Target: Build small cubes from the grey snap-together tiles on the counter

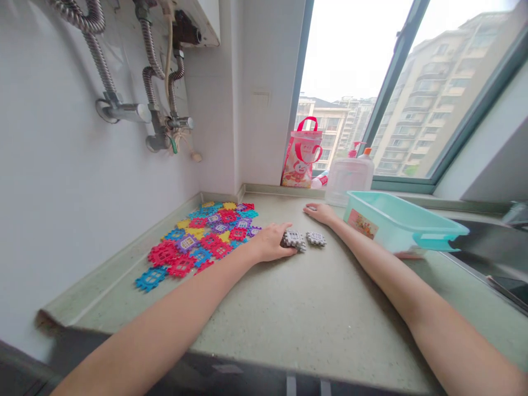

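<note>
My left hand (272, 242) is closed around one side of a small stack of grey interlocking window blocks (294, 240) on the countertop. Just right of that stack lies another grey window block pile (316, 238), untouched by either hand. Farther back, my right hand (322, 214) is closed low over the counter, with a small grey block (312, 208) showing at its fingers; most of this piece is hidden. To the left of my left hand spreads a heap of red, blue, yellow and purple window blocks (210, 242).
A turquoise plastic bin (396, 220) stands right of my right forearm, close to the sink (490, 247). Behind it is a clear plastic jug (348, 176). A pink bag (302, 157) leans by the window. Pipes (124, 111) stick out of the left wall.
</note>
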